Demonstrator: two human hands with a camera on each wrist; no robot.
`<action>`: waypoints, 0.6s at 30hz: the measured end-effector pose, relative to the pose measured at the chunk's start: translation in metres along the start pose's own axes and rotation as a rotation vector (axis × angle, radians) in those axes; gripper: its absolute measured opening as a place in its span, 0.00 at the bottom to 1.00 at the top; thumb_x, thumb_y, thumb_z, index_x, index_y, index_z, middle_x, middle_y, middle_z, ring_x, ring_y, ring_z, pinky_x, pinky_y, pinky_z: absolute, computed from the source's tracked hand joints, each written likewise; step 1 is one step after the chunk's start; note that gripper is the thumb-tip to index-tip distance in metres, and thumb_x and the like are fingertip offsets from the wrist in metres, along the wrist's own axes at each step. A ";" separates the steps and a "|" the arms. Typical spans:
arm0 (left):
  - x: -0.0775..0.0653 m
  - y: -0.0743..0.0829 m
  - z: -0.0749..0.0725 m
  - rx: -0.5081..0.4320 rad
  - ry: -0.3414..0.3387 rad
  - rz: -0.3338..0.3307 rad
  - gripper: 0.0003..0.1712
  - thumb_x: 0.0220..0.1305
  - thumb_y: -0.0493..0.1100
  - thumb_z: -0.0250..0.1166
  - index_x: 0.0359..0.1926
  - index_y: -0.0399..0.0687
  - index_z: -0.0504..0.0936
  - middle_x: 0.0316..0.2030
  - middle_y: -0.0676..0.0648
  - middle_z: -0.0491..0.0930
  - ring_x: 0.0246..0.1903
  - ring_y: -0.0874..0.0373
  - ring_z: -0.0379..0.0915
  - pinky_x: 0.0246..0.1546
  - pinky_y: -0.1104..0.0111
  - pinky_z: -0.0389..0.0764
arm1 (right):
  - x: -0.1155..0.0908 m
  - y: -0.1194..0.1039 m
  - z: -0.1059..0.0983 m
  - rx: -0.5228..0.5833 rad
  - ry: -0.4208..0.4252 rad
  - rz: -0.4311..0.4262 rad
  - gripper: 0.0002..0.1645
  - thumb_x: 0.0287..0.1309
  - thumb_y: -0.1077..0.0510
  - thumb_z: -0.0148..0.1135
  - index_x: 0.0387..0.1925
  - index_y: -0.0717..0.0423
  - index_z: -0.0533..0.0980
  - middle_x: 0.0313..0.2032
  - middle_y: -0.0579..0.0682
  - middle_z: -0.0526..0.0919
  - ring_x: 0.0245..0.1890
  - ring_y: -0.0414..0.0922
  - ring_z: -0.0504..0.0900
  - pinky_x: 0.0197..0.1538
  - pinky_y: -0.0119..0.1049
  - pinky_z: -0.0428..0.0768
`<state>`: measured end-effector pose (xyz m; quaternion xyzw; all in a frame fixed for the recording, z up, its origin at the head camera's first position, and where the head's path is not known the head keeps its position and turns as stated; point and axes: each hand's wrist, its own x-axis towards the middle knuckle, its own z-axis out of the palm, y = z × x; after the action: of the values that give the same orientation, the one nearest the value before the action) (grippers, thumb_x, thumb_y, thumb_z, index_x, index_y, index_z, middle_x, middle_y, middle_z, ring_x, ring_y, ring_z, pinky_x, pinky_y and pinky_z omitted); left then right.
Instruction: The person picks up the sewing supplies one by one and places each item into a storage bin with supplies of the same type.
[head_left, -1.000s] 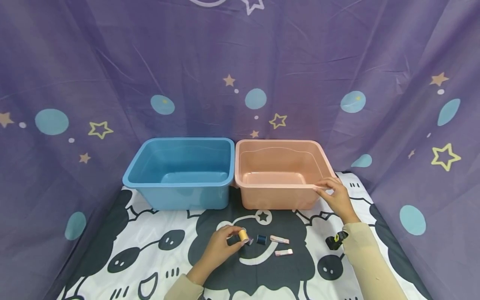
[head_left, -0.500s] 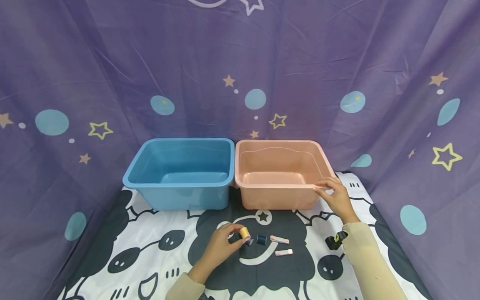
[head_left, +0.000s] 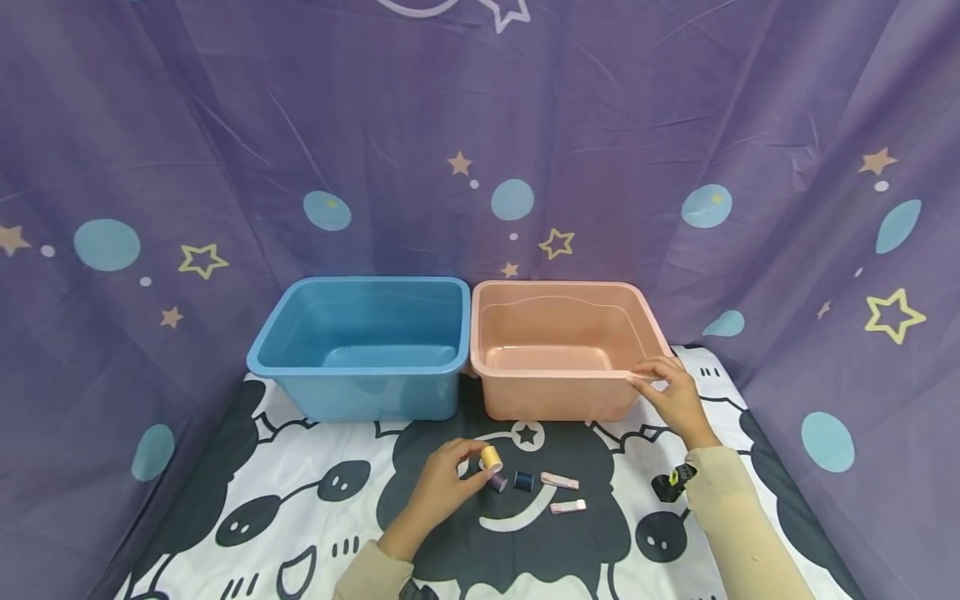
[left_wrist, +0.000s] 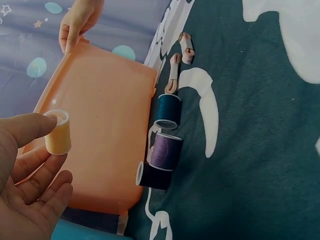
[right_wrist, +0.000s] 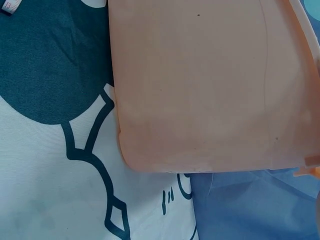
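My left hand (head_left: 442,483) pinches a yellow thread spool (left_wrist: 58,135) between thumb and fingertips, held above the cloth. Beneath it in the head view lies a purple thread spool (head_left: 498,481). The left wrist view also shows a very dark spool (left_wrist: 155,176) against the purple one and a dark teal spool (head_left: 523,481) beyond. My right hand (head_left: 671,398) grips the front right rim of the peach basin (head_left: 555,396), thumb outside and fingers over the edge. Only the basin's outer wall fills most of the right wrist view; that hand is almost wholly outside it.
Two small folded pale tapes (head_left: 559,481) lie right of the spools. A blue basin (head_left: 360,396) stands left of the peach one, their rims side by side. Behind both hangs a purple curtain (head_left: 375,167). A black-and-white patterned cloth (head_left: 555,550) covers the table.
My left hand has lifted the yellow spool slightly up and away, so more of the purple spool shows below it. The right hand stays on the peach basin's rim.
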<state>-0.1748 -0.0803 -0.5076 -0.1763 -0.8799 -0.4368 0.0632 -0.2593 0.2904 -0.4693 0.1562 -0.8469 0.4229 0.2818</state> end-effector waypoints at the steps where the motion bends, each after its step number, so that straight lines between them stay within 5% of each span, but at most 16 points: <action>1: 0.001 0.001 -0.001 0.001 -0.003 0.000 0.19 0.51 0.46 0.72 0.45 0.48 0.82 0.38 0.53 0.80 0.40 0.52 0.77 0.43 0.58 0.79 | 0.000 0.000 0.000 -0.001 0.000 0.000 0.09 0.43 0.70 0.71 0.31 0.63 0.82 0.32 0.53 0.83 0.40 0.34 0.70 0.44 0.27 0.65; 18: 0.011 0.009 -0.005 0.034 0.016 0.058 0.18 0.50 0.44 0.72 0.44 0.49 0.82 0.38 0.54 0.81 0.41 0.58 0.76 0.40 0.63 0.77 | 0.000 -0.002 -0.001 0.000 0.000 0.008 0.09 0.44 0.69 0.71 0.31 0.61 0.82 0.31 0.53 0.84 0.40 0.33 0.70 0.44 0.27 0.65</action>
<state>-0.1822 -0.0770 -0.4949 -0.1973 -0.8812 -0.4210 0.0860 -0.2584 0.2896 -0.4674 0.1526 -0.8475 0.4242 0.2801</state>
